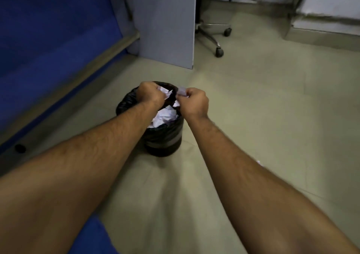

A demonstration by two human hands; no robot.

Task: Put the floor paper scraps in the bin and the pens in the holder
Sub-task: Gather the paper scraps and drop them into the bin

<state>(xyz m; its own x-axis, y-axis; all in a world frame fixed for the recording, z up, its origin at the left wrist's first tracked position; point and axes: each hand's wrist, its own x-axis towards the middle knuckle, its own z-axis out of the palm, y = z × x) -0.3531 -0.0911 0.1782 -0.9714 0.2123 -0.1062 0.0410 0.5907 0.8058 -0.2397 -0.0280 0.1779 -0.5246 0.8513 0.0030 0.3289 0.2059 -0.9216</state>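
Note:
A small round bin [161, 139] lined with a black bag stands on the beige floor, with white paper scraps [165, 117] piled inside up to the rim. Both my hands hover over its opening. My left hand [150, 94] is closed around crumpled white scraps above the bin's far side. My right hand [194, 102] is closed on a scrap that pokes out at its fingertips [181, 91], above the bin's right rim. A tiny white scrap [258, 162] lies on the floor beside my right forearm. No pens or holder are in view.
A blue partition [48, 49] with a metal base strip runs along the left. A grey desk panel [167, 24] stands behind the bin. An office chair's wheeled base [219, 51] sits at the back. Open beige floor [272, 107] stretches to the right.

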